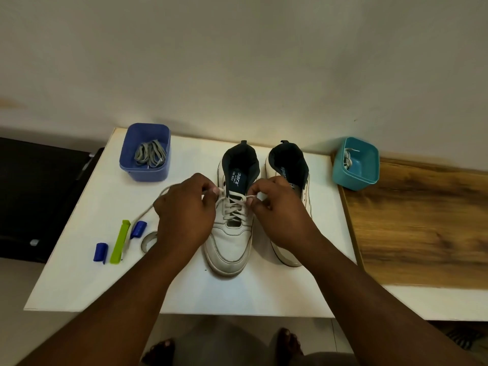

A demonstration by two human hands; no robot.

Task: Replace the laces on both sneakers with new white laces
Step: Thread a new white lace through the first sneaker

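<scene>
Two white sneakers with dark linings stand side by side on the white table (pixel 79 281), toes toward me. The left sneaker (pixel 229 241) has a white lace (pixel 233 206) crossed through its eyelets. My left hand (pixel 184 210) pinches one lace end at the shoe's left top eyelet; the lace tail (pixel 148 211) loops off to the left over the table. My right hand (pixel 280 207) pinches the other lace end at the right top eyelet. The right sneaker (pixel 290 165) is partly hidden behind my right hand; I see no lace on it.
A blue tub (pixel 144 170) at the back left holds grey laces (pixel 151 154). A teal tub (pixel 355 175) at the right holds a white lace (pixel 348 158). Two blue caps (pixel 100 252), a green clip (pixel 120 241) and a tape roll (pixel 148 240) lie left. A wooden surface (pixel 422 220) adjoins right.
</scene>
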